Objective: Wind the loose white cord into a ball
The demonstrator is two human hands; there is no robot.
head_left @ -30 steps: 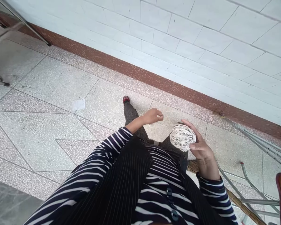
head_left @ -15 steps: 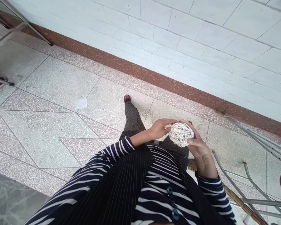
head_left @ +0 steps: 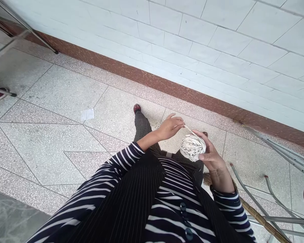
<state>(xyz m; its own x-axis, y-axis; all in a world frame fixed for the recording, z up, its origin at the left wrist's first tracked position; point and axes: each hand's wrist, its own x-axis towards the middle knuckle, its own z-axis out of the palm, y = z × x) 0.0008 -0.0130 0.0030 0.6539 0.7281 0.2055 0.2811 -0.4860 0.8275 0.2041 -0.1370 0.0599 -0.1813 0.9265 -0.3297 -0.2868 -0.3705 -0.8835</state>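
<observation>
Drawn back from the ball (head_left: 192, 147) since the earlier frame, your left hand (head_left: 168, 129) pinches a pale strand (head_left: 188, 129) running to it. In the head view your right hand (head_left: 214, 159) cups that ball, raised above the floor (head_left: 66, 140); white paper (head_left: 87, 114) lies short of the floor's edge at the brown skirting (head_left: 142, 72).

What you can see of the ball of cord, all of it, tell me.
The ball is off-white with dark flecks, roundish, wound from overlapping turns of flat-looking cord; the exact material is unclear. It sits in the right hand, thumb on the near side, fingers on the far side. A loose strand runs from its far side to the left hand's fingertips. Its underside is hidden.
</observation>
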